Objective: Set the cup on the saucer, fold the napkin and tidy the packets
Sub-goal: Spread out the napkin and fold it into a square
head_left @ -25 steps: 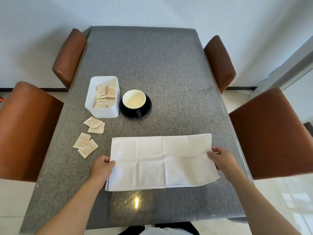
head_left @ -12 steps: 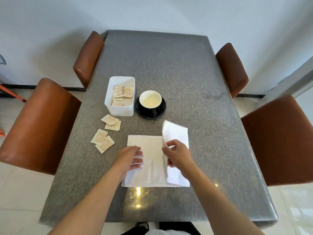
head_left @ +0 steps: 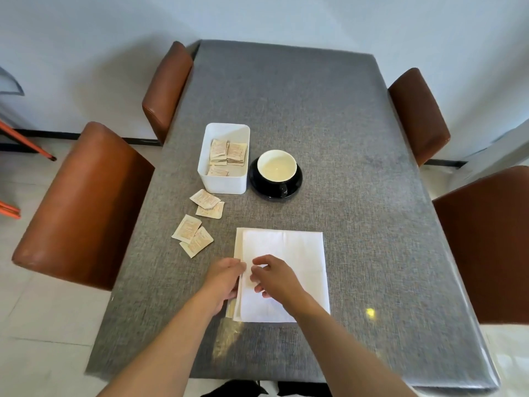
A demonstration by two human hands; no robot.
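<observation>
Pressing folded napkin (head_left: 289,262) at left edge: both hands (head_left: 252,277) loosely curled, gripping nothing; packets' (head_left: 197,224) print unreadable.

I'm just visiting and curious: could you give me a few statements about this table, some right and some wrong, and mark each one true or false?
1. The cup stands on the black saucer. True.
2. Four packets lie loose on the table, outside the white box. True.
3. The white box is empty. False: several packets lie inside it.
4. The napkin is spread out in one long strip. False: it is folded over on itself, a near square.
5. Both hands, left and right, are at the napkin's left edge. True.
</observation>
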